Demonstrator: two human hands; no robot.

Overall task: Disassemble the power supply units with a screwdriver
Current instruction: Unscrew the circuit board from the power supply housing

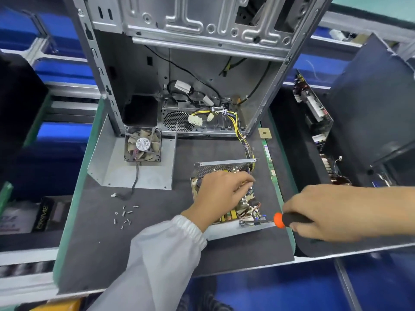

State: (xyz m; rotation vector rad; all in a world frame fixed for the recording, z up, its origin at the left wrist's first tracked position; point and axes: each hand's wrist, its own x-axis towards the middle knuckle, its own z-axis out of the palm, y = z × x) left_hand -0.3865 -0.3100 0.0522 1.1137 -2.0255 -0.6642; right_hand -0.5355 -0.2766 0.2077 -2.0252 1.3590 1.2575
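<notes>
An opened power supply unit (241,217) lies on the dark mat, its circuit board bare inside a grey metal tray. My left hand (221,195) lies on top of the board, fingers curled down among the components near the wire bundle. My right hand (332,212) grips a screwdriver (289,219) with a black and orange handle, its tip pointing left at the unit's near right corner. The unit's removed grey cover (112,167) rests to the left with a dusty fan (143,144) lying in it. Several loose screws (124,215) sit on the mat.
An empty computer case (190,63) stands upright behind, with yellow and black cables (243,140) running from it to the unit. A second dark case and circuit boards (314,106) stand on the right. A small square chip (265,133) lies by the mat's green edge.
</notes>
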